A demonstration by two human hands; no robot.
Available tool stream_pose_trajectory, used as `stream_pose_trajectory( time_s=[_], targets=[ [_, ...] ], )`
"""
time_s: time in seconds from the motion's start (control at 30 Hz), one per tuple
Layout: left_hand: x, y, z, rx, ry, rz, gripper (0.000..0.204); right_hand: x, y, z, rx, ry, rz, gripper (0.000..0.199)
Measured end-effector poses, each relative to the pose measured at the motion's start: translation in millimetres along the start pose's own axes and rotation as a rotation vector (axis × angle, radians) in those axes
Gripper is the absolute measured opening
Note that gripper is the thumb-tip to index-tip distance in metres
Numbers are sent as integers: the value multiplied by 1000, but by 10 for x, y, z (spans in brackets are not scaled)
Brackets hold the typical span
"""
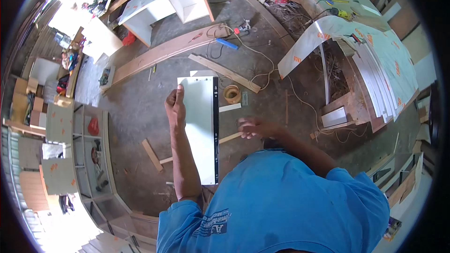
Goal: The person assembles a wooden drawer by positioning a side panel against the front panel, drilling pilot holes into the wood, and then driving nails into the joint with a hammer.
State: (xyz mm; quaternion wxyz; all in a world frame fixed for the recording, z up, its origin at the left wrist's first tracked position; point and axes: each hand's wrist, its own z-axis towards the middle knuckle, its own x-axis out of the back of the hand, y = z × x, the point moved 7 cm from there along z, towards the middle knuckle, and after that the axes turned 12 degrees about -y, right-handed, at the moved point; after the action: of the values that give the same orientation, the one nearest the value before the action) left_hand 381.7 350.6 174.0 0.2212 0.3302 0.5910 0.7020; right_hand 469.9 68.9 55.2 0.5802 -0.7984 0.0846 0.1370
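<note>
A long white board (198, 126) stands in front of me, with a black metal strip like a drawer runner (216, 131) along its right edge. My left hand (175, 106) is closed on the board's left edge near the far end, thumb up. My right hand (253, 127) is apart from the board, to the right of it. Its fingers look loosely bent and spread, somewhat blurred, with nothing visible in them. Just beyond, on the floor, lie a roll of tan tape (232, 94) and a short white strip (230, 107).
Wooden planks (225, 72), a power tool (243, 26) and its cable lie on the floor ahead. A white cabinet (164, 2) stands at the back. On the right is a curved bench (389, 56); on the left, an open shelf unit (89, 150).
</note>
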Motion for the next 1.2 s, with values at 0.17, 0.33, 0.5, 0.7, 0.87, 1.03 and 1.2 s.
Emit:
stream_pose_trajectory(
  time_s=[0.17,0.33,0.5,0.7,0.87,1.03,1.2],
  targets=[
    [-523,97,657,-19,-129,58,53,739,-329,-268,66,233,268,69],
    [-1139,144,1630,1,-276,189,56,1770,-551,-161,140,255,323,63],
    [-1915,466,2654,-132,-305,258,54,2970,-1031,-59,134,166,381,59],
    [-2933,1085,3790,-431,-304,287,44,4256,-1928,-71,215,277,283,56],
    [-3630,1325,4849,-429,-317,321,42,5038,-2136,-102,380,368,336,56],
    [-4387,1611,6038,-495,-369,520,53,5648,-2028,-340,344,576,444,54],
    [-5268,1899,7362,-648,-517,272,58,6563,-1564,-529,396,966,635,42]
  ],
)
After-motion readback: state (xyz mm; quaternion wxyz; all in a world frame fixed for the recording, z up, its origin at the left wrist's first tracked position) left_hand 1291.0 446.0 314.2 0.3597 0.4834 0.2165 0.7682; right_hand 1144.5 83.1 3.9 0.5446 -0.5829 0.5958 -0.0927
